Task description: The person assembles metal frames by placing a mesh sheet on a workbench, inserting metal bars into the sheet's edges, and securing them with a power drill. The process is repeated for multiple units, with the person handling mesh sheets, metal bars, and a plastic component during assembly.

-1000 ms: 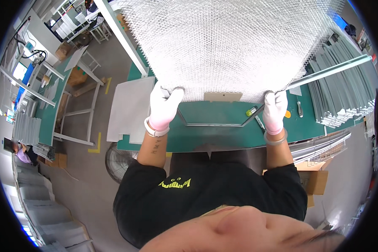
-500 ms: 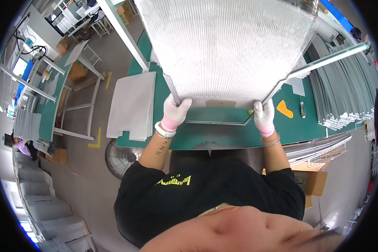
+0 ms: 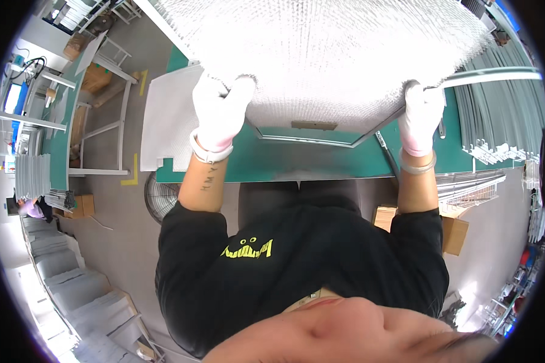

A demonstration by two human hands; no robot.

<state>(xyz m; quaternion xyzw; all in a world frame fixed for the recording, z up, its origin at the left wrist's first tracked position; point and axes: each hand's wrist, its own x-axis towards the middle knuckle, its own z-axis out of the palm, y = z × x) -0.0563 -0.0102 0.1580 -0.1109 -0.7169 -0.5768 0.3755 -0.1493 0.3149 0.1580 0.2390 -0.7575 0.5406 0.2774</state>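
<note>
Big white mesh panel (image 3: 327, 54) fills the upper middle of the frame, held up off the green bench (image 3: 321, 163), near edge gripped at both lower corners. Left hand (image 3: 219, 112), white glove, grip clamped on the panel's lower left corner, fingers curled over the edge. Right hand (image 3: 421, 118), white glove, grip closed on the lower right corner, right where a metal strip (image 3: 496, 75) runs off to the upper right; can't tell if the strip is part of the panel or only beside it.

Under the panel, on the bench, a grey metal frame (image 3: 312, 140) lies flat, empty. Judging by that: panel is in hand and lifted, not yet seated in the frame, so placing and settling look left to do.

Flat white sheet (image 3: 169, 124) lies at bench's left end. Stack of grey metal profiles (image 3: 502, 121) at right. Floor fan (image 3: 162, 196) below bench, cardboard box (image 3: 451, 227) lower right.
</note>
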